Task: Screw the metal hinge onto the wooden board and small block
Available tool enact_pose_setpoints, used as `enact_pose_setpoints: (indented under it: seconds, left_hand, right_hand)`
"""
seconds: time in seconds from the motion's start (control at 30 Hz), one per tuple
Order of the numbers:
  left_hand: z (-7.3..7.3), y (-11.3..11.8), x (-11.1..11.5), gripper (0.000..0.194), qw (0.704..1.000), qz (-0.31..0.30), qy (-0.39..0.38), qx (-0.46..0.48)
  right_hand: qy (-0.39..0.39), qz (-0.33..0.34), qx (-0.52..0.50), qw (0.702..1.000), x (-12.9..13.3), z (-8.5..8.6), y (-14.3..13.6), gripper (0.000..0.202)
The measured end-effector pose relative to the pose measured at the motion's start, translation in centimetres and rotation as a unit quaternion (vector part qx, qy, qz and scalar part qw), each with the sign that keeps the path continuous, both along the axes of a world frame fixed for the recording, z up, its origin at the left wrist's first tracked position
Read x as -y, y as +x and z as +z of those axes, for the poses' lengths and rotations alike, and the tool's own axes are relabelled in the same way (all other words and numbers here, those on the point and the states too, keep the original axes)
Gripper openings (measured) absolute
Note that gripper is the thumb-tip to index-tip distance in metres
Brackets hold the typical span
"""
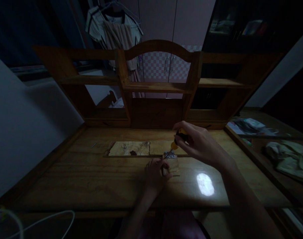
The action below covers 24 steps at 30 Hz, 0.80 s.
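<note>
My right hand (197, 142) is closed around a screwdriver with a yellow and black handle (176, 141), its tip pointing down at a small metal hinge (169, 154). The hinge sits where a long wooden board (131, 148) meets a small wooden piece (175, 163). My left hand (155, 172) presses on the small wooden piece just below the hinge, fingers bent over its left edge. All of this lies on a wooden desk (91, 179).
A wooden hutch with shelves (156, 87) stands at the back of the desk. Clothes hang behind it. A side surface on the right holds papers (251, 126) and crumpled cloth (288, 156). A white cable (41, 219) loops at the lower left. A light glare (205, 184) marks the desk.
</note>
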<state>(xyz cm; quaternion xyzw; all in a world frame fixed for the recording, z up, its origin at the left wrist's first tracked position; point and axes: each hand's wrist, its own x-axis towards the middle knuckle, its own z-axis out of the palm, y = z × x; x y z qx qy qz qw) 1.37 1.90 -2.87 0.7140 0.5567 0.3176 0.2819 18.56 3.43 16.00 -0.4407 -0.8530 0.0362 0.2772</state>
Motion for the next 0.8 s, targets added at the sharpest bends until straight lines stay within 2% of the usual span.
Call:
enact_pose_setpoints:
  seconds: [0.13,0.37,0.43,0.57,0.7,0.8]
  left_hand:
    - [-0.18,-0.02,-0.09,0.032,1.0,-0.003,-0.005,-0.006]
    - [-0.26,-0.01,0.39,0.03,1.0,0.01,0.019,-0.001]
    - [-0.43,-0.01,0.2,0.03,1.0,0.005,0.015,-0.008]
    - [-0.48,-0.01,-0.02,0.03,1.0,-0.004,0.018,-0.002]
    - [0.06,0.06,0.22,0.025,1.0,0.005,0.017,-0.001]
    - [0.16,0.14,0.12,0.026,1.0,0.002,0.008,-0.001]
  right_hand:
    - [0.02,-0.043,0.019,0.999,-0.15,-0.43,-0.41,0.022]
    - [-0.032,0.032,0.008,0.999,0.67,0.06,-0.3,0.028]
    - [-0.01,0.009,0.013,1.0,0.5,-0.31,-0.5,0.022]
    - [0.044,-0.061,0.048,0.996,0.02,-0.76,-0.67,0.027]
    - [0.012,-0.006,0.028,1.0,0.07,-0.23,-0.35,0.037]
    - [-0.002,0.011,0.006,1.0,-0.27,-0.26,-0.28,0.03]
